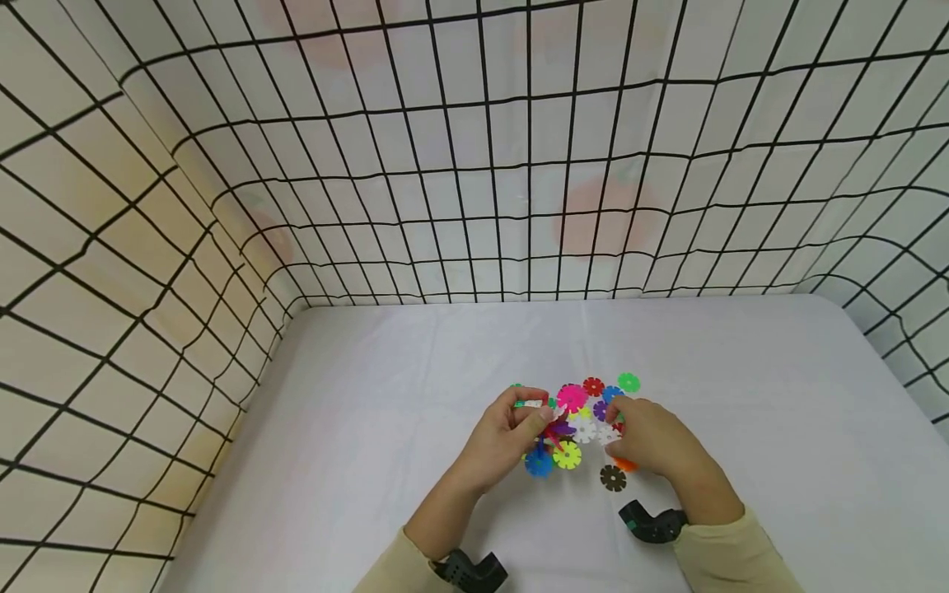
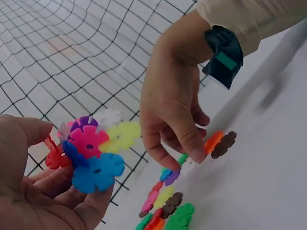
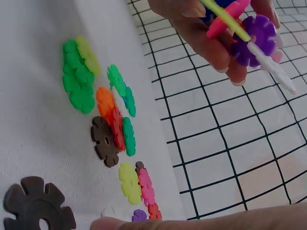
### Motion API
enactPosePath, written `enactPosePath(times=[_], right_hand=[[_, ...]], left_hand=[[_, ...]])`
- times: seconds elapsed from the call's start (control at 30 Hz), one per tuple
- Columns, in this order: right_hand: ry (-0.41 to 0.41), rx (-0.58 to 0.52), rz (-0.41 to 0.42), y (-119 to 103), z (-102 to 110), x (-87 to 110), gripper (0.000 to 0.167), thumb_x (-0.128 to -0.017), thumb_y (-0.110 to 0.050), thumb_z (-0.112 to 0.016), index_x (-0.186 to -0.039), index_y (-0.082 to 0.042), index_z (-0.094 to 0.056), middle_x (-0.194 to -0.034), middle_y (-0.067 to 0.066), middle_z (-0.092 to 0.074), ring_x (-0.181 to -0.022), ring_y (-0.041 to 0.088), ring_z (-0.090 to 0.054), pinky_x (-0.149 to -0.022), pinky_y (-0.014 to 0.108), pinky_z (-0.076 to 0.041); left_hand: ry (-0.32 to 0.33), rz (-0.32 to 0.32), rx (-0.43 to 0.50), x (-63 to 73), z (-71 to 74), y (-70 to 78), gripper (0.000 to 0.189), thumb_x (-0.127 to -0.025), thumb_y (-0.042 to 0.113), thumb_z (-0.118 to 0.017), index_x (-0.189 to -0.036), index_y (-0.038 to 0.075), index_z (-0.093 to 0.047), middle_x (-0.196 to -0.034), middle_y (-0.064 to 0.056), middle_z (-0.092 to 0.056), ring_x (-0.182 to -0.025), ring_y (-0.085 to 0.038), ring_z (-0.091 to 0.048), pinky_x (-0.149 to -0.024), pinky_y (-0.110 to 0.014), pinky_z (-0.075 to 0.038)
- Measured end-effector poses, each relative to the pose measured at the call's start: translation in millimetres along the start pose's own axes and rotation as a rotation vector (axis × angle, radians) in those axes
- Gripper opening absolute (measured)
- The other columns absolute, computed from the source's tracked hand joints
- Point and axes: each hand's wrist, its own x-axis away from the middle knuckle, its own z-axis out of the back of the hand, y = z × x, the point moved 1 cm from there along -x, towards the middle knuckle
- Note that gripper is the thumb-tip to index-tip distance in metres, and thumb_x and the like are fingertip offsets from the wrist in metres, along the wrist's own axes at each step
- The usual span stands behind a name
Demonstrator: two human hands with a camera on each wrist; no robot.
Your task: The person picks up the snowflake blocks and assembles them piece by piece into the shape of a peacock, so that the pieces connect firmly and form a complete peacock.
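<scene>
My left hand [image 1: 498,441] holds up a cluster of interlocked flower-shaped plastic discs [image 2: 89,143]. In the left wrist view the cluster shows blue, pink, purple, yellow, red and white discs, with thumb and fingers around its near side. My right hand [image 1: 656,436] reaches down to the loose discs on the right, thumb and forefinger spread apart. Its fingertips are right at a white disc [image 2: 190,166] on the table. Close to that hand lie a brown disc [image 1: 613,478] and an orange disc [image 2: 214,142].
Several loose discs lie between and beyond the hands, among them a green disc [image 1: 628,382], a pink disc [image 1: 571,398] and a red disc [image 1: 593,386]. A white cloth covers the table [image 1: 356,428]. Black netting [image 1: 474,173] over white sheeting rises behind it and at both sides.
</scene>
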Motion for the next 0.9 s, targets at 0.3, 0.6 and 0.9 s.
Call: enactPosePath(times=[0.3,0.6,0.9], right_hand=[[0.066,-0.111,0.061,-0.7,6.6,1.1,0.016,-0.089,-0.019,-0.078,-0.097,-0.012,-0.066,-0.083,0.003,-0.061,-0.072,0.017,-0.055,-0.062,0.03,-0.048],[0.353,-0.603,0.284,-16.4,28.1,21.8,0.024,-0.098,-0.023,-0.07,-0.118,-0.01,-0.071,-0.103,0.008,-0.071,-0.082,0.021,-0.07,-0.07,0.024,-0.06],[0.281,-0.696,0.377,-25.6,21.7,22.6,0.02,-0.095,-0.019,-0.073,-0.112,-0.009,-0.075,-0.093,-0.004,-0.072,-0.063,0.025,-0.06,-0.05,0.03,-0.055]], left_hand=[[0.004,-0.1,-0.209,5.5,-3.7,4.6,0.034,-0.103,0.031,-0.061,-0.135,0.02,-0.057,-0.121,-0.004,-0.073,-0.105,-0.01,-0.067,-0.085,-0.021,-0.055],[0.011,-0.226,-0.396,6.9,-9.1,6.8,0.041,-0.102,0.035,-0.062,-0.138,0.015,-0.058,-0.113,-0.001,-0.074,-0.086,-0.002,-0.063,-0.072,-0.019,-0.056],[-0.011,-0.236,-0.418,8.1,-9.9,8.9,0.043,-0.101,0.034,-0.064,-0.139,0.014,-0.059,-0.114,-0.002,-0.075,-0.082,0.001,-0.064,-0.071,-0.019,-0.058]])
